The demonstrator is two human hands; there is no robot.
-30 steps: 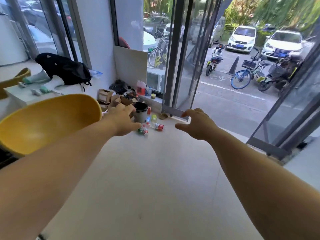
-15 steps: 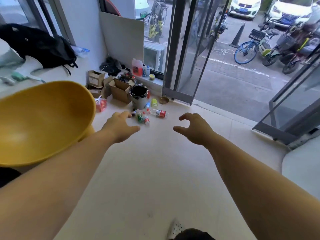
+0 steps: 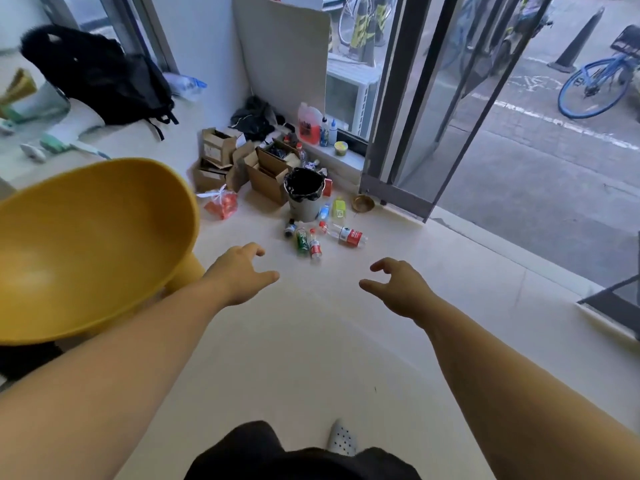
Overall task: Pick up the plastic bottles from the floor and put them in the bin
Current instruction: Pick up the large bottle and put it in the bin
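Several plastic bottles lie on the pale floor in front of a small grey bin (image 3: 302, 206) lined with a black bag. A clear bottle with a red label (image 3: 347, 234) lies to the right, a green bottle (image 3: 302, 241) and a small red-labelled bottle (image 3: 315, 248) lie side by side, and a yellow-green bottle (image 3: 339, 208) stands beside the bin. My left hand (image 3: 240, 273) and my right hand (image 3: 398, 287) reach forward, both empty with fingers apart, short of the bottles.
A yellow plastic chair (image 3: 86, 244) stands close on the left. Cardboard boxes (image 3: 239, 164) and a red bag (image 3: 221, 204) crowd the corner behind the bin. A black backpack (image 3: 104, 77) rests on a ledge. An open glass door (image 3: 415, 109) leads to the street on the right.
The view has tilted down and drawn closer to the bottles and the bin. Both hands stay outstretched and empty, now lower in the view.
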